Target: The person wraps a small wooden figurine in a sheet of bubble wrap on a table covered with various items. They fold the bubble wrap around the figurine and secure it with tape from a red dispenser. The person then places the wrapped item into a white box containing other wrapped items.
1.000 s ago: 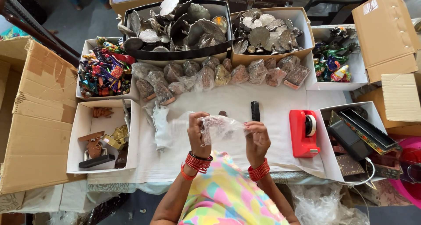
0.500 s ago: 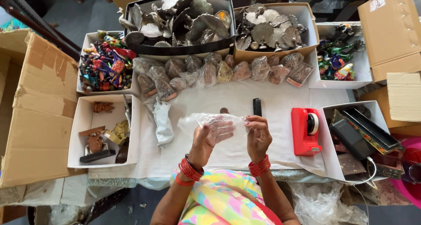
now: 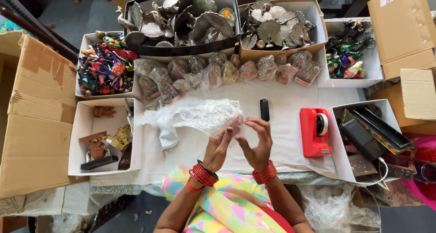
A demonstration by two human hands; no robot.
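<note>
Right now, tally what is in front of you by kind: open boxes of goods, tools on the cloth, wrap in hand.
Open boxes of goods: 6
Red tape dispenser: 1
Black comb: 1
Bubble wrap sheet: 1
Total: 9

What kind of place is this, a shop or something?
Probably a packing table for small craft goods. Boxes of metal ornaments, a row of bubble-wrapped bundles and a red tape dispenser surround the hands, left hand and right hand, handling bubble wrap.
</note>
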